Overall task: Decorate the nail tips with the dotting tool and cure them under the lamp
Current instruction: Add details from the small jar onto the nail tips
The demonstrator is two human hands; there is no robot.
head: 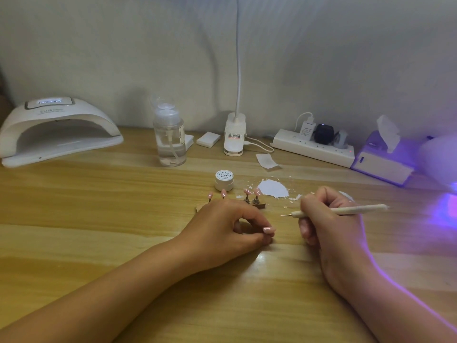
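Several pink nail tips (250, 194) stand on small holders in a row on the wooden table (99, 194). My left hand (230, 226) lies in front of them and pinches a pink nail tip (269, 229) between thumb and forefinger. My right hand (329, 219) grips the pale dotting tool (338, 210) like a pen, its fine point aimed left towards that tip, a short gap away. A white curing lamp (57, 129) sits at the far left. A small white jar of painting gel (224, 179), lid on, stands behind the tips.
A clear pump bottle (170, 139), a clip-on desk lamp (235, 134), a power strip (314, 147) and a tissue box (383, 159) line the back. White paper scraps (273, 188) lie by the jar. Violet light glows at the right edge.
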